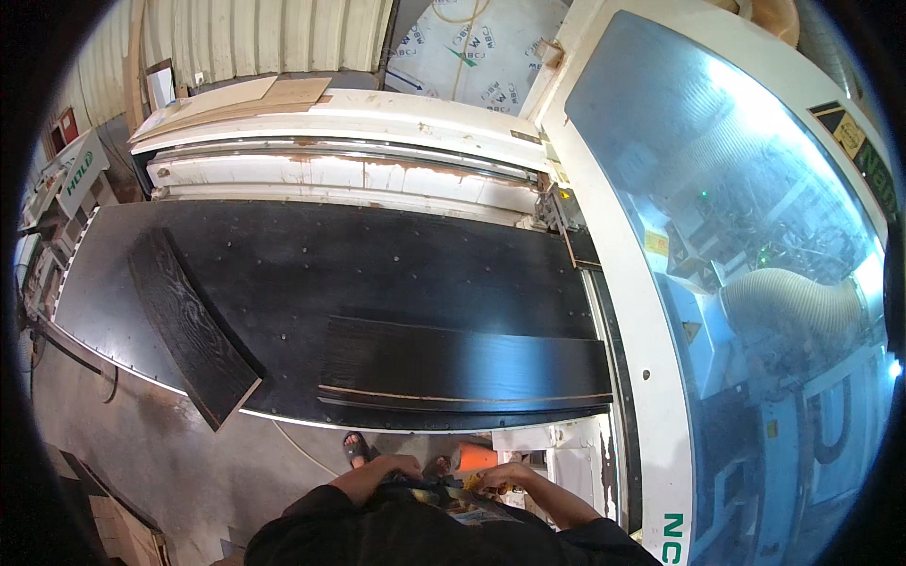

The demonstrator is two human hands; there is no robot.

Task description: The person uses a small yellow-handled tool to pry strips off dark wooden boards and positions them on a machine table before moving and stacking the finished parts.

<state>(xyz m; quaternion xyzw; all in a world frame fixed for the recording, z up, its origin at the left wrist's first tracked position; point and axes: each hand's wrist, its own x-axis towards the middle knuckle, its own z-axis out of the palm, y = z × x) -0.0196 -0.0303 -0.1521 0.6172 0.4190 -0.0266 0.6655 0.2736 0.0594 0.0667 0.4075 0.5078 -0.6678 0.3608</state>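
Note:
Both hands are close to my waist, below the front edge of a long black machine table (311,231). The fingers of my left hand (404,467) are curled in, and what they hold, if anything, is hidden. My right hand (505,474) is closed beside a small yellow thing, too small to name. On the table's right half lie dark wood-grain boards (462,363), stacked with their light edges toward me. Another dark wood-grain board (193,325) lies slantwise at the left, its near end sticking out past the table edge. Neither hand touches the boards.
A white machine housing with a large blue-tinted window (717,189) rises at the right. Behind the table runs a white beam (349,179) with thin brown sheets (245,104) on top. An orange container (475,457) stands on the floor near my feet. A thin hose (302,447) crosses the floor.

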